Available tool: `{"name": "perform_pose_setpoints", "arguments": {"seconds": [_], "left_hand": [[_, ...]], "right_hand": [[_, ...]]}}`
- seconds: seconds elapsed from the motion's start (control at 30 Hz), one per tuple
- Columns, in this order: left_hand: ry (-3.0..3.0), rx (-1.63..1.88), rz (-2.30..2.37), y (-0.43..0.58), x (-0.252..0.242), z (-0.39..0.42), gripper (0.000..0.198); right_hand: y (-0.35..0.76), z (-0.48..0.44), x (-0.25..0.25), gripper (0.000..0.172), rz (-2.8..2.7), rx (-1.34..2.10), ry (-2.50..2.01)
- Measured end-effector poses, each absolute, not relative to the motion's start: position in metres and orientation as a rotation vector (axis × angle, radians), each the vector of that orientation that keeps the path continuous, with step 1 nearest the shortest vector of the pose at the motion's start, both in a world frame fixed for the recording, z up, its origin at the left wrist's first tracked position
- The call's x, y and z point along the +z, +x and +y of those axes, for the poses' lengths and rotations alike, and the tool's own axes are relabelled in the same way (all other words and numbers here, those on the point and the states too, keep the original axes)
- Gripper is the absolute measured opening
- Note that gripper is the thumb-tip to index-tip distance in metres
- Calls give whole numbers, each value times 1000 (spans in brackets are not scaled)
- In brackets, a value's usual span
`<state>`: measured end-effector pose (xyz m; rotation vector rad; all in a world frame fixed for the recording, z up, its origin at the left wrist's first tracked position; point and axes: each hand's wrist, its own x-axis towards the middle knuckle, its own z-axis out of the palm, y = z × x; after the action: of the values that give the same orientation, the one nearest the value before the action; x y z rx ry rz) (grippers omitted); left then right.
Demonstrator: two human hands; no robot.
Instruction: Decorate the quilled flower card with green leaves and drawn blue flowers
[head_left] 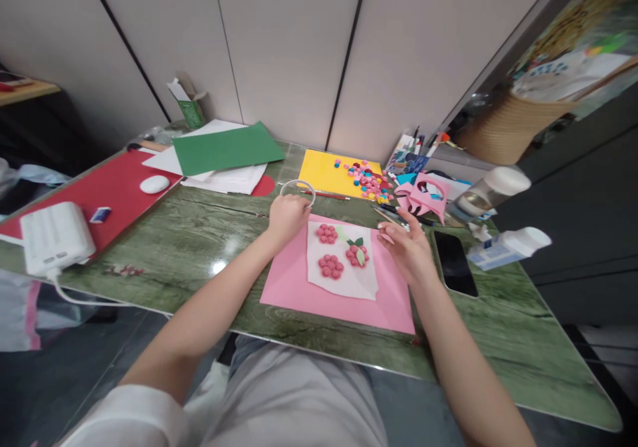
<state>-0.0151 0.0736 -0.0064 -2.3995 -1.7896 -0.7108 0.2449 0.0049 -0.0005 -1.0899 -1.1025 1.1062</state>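
My left hand [290,218] is closed on a thin whitish ring [305,186] that stands up beyond its fingers, over the back edge of a pink sheet [286,281]. On that sheet lies a smaller white paper [343,287] bearing three pink flower shapes made of round beads or balls, one of them this flower [331,267]. Green leaf pieces [355,242] sit by the right flower, and a pale green leaf [341,233] lies near the upper one. My right hand [407,244] hovers by the paper's right side, fingers apart, with nothing visible in it.
A yellow sheet [314,168] with scattered coloured pieces [367,180] lies behind. Pink cut-outs [423,194], a phone [453,262] and white-capped bottles [513,248] stand or lie right. Leftward are a green sheet [226,148], red sheet [124,214], mouse [154,184] and power bank [56,238].
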Motion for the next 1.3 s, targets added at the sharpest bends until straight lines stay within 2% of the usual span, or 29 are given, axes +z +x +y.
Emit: {"name": "perform_pose_setpoints", "arguments": {"seconds": [0.1,0.27,0.43,0.5,0.77,1.03,1.3], "left_hand": [[-2389,-558,-1861,-21,-14,83,23],[-2390,-508,-1901,-22,-22,88,22],[-2399,-489,-1942,-24,-26,91,24],[-2413,-491,-1941,-24,-27,91,25],[-2428,-509,-1898,-21,-24,87,29],[-2417,-522,-1879,-19,-20,84,30],[-2423,-565,-1844,-18,-22,84,29]], "right_hand": [[244,2,2,60,-1123,1152,-1073],[247,2,2,66,-1258,1141,-1092],[251,3,1,92,-1538,956,-1134],[249,1,0,96,-1743,823,-1191],[235,-13,5,84,-2237,645,-1276],[236,-14,9,82,-2296,563,-1306],[243,-10,9,78,-2273,646,-1306]]}}
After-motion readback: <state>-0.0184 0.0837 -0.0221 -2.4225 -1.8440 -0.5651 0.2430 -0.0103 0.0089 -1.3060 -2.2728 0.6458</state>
